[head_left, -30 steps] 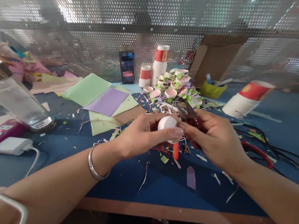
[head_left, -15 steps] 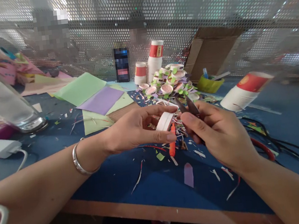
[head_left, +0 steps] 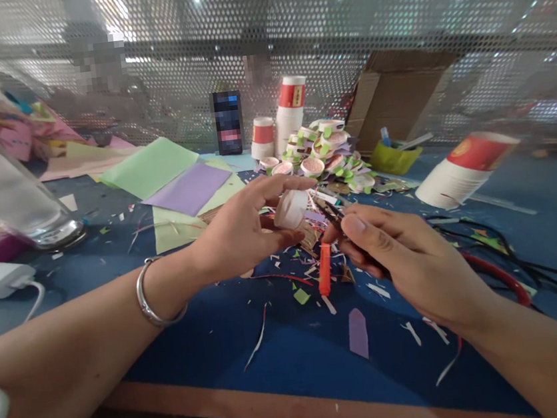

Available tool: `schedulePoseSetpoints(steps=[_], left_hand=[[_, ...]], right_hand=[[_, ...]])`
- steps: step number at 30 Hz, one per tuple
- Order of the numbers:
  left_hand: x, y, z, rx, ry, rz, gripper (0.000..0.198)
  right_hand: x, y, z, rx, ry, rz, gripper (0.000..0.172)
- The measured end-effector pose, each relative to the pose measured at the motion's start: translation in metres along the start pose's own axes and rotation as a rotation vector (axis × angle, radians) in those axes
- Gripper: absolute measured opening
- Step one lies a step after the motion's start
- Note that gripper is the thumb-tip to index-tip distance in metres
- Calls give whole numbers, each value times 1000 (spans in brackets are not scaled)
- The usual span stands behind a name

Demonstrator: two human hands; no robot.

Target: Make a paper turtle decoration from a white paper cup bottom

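In the middle of the head view, my left hand (head_left: 241, 230) grips the cut-off bottom of a white paper cup (head_left: 291, 209) between thumb and fingers, its round flat face turned partly toward me. My right hand (head_left: 404, 248) is closed around dark-bladed scissors (head_left: 330, 212). The blades point up and left, close to the cup bottom; whether they touch it I cannot tell. Below the hands lie an orange pen-like tool (head_left: 324, 269), paper scraps and a purple paper strip (head_left: 358, 334).
Behind the hands, a pile of cut cup bottoms with green and purple paper (head_left: 322, 153) stands before stacked paper cups (head_left: 292, 110). A tilted cup stack (head_left: 465, 171) and dark cables (head_left: 520, 262) are right. Coloured sheets (head_left: 153, 169) and a water glass (head_left: 20, 191) are left.
The cup bottom has turned in my left hand, from its side edge showing to its flat face. The scissor blades have swung down and left, and their spread has narrowed.
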State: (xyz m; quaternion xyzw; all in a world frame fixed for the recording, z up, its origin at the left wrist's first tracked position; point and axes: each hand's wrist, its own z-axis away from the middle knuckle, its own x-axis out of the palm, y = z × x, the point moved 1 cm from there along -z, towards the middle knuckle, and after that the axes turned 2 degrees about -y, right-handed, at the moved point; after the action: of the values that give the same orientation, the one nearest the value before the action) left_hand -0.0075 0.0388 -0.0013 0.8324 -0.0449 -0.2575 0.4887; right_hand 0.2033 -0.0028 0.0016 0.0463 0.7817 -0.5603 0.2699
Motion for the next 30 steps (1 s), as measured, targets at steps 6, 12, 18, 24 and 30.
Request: schedulePoseSetpoints(steps=[6,12,18,24,30], left_hand=[[0,2,0,1,11,29,56],[0,0,0,6,-2,9,54],[0,-3,0,20,-66,-17,57],[0,-2,-2,28,-9,-30,63],[2,-3,-1,63,-13,-44,64]], right_hand=[[1,2,0,33,-46,-43,47],[2,3,1,89,-69,-32,47],[3,2,0,75,-62,-13,44],[3,2,-1,50,-53,28,46],[2,0,0,73,-88,100,46]])
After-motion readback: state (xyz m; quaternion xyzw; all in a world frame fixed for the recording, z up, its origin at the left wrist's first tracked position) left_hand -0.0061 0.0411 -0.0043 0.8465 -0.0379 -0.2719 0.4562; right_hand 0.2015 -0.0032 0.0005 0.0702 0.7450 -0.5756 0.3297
